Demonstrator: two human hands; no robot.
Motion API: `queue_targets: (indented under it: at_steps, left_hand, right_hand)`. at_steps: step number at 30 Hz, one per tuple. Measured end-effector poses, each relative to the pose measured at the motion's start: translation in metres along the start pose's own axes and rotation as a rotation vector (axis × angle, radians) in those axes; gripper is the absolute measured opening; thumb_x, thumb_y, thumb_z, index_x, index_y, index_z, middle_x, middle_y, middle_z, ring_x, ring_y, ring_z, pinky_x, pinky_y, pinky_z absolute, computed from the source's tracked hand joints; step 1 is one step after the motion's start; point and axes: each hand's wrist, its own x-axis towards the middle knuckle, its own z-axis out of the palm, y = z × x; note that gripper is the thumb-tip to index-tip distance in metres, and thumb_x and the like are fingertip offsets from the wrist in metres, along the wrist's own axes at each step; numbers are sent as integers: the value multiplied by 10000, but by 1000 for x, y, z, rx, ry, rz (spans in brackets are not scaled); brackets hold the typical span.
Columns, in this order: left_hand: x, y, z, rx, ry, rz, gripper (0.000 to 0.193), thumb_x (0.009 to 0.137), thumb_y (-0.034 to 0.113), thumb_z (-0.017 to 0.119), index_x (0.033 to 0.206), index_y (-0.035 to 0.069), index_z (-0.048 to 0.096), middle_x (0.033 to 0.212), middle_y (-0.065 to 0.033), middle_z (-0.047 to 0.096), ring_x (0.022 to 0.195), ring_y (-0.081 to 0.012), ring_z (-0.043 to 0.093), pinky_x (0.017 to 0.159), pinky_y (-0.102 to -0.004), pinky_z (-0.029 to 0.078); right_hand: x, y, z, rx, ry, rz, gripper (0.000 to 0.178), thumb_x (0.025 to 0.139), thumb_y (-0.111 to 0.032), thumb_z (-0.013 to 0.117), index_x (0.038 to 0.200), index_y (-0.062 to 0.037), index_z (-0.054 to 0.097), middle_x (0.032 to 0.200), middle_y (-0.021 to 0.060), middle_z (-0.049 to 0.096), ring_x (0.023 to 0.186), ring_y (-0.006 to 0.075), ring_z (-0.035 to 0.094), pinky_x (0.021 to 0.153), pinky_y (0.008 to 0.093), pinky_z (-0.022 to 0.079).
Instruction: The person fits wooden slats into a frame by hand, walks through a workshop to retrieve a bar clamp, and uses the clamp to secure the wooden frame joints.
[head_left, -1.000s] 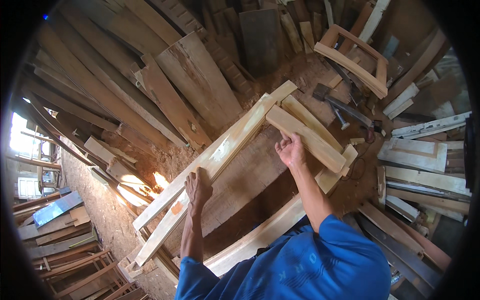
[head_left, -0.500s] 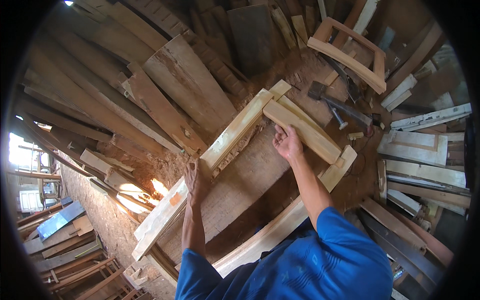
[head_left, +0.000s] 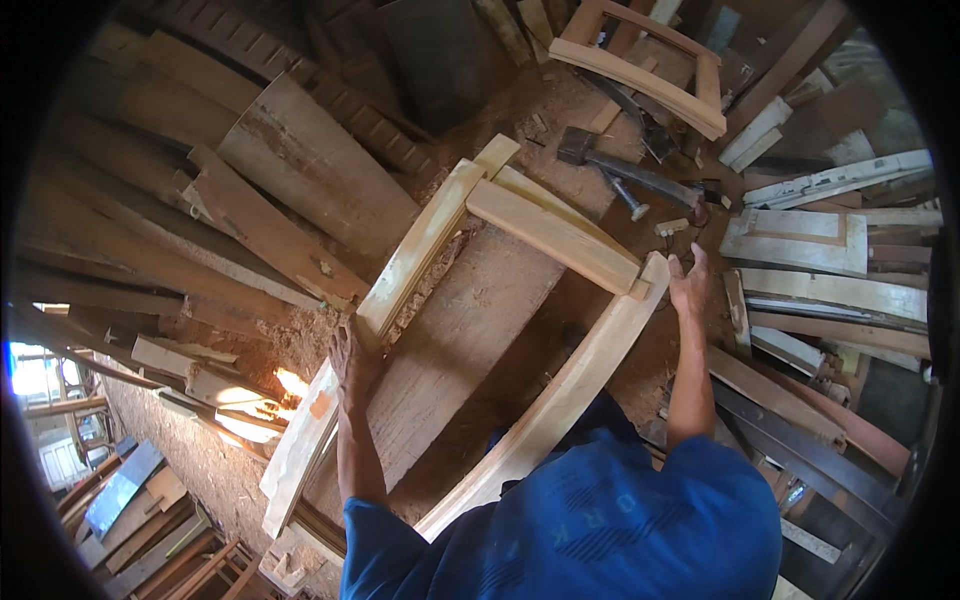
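Observation:
A pale wooden frame (head_left: 415,240) lies tilted across a broad plank (head_left: 470,310), both long rails slanting up to the right. My left hand (head_left: 355,362) is wrapped over its left rail, near the middle. Across the upper end lies a short crosspiece (head_left: 550,232), with another strip behind it. My right hand (head_left: 689,282) is just right of the near rail's (head_left: 560,400) upper end, thumb and forefinger apart, holding nothing visible. Beyond that hand lie a hammer (head_left: 640,176), a metal bolt (head_left: 625,196) and a small wood block (head_left: 671,228).
A second wooden frame (head_left: 640,75) lies at the far right. Long boards (head_left: 285,225) lean at the left and back. Stacked offcuts (head_left: 830,290) crowd the right side. Sawdust (head_left: 185,435) covers the ground, and a small fire (head_left: 290,385) glows beyond the left rail.
My right hand has left the crosspiece and moved right, past the near rail's end. The crosspiece now meets that rail's upper end. My left hand stays on the left rail; the view has shifted.

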Motion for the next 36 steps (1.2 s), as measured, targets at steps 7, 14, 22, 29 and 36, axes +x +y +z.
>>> queue_targets:
  at_steps: [7,14,22,29,36]
  left_hand:
    - [46,80,7,16,111,167,969,703,257,821,1490,62,291,1356,-259,451,1222,-432,441,1044,-520,344]
    - [90,266,29,-27,28,848,1002,708,230,831,1530,143,265,1513,-263,307,1362,-451,338,1100,-569,291]
    - [99,352,78,-91,47,1137,531,797,220,681,1316,178,578,1253,-155,555,1183,-354,501,1033,-511,356]
    - [100,354,68,-136,-11,1076,364,854,218,591,1213,187,647,1175,-122,604,1165,-320,516,1050,-501,323]
    - [100,354,68,-118,4,1065,356,866,197,579,1214,179,652,1175,-124,602,1170,-325,514,1048,-502,325]
  right_hand:
    - [-27,45,17,691,-588,798,814,890,-357,727,1507,-27,312,1257,140,604,1050,254,641,784,430,587]
    - [-26,9,3,543,-671,859,852,858,-402,755,1511,-132,278,1297,127,571,1005,272,646,711,442,589]
    - [-124,40,30,785,-459,802,687,892,-406,722,1304,59,429,1245,194,582,1074,274,603,962,392,487]
    - [-108,11,-10,726,-673,984,618,886,-379,727,1233,75,491,1125,179,618,986,248,627,798,357,538]
    - [-121,19,-29,804,-727,845,504,889,-372,720,1142,36,566,975,88,646,849,150,625,635,278,523]
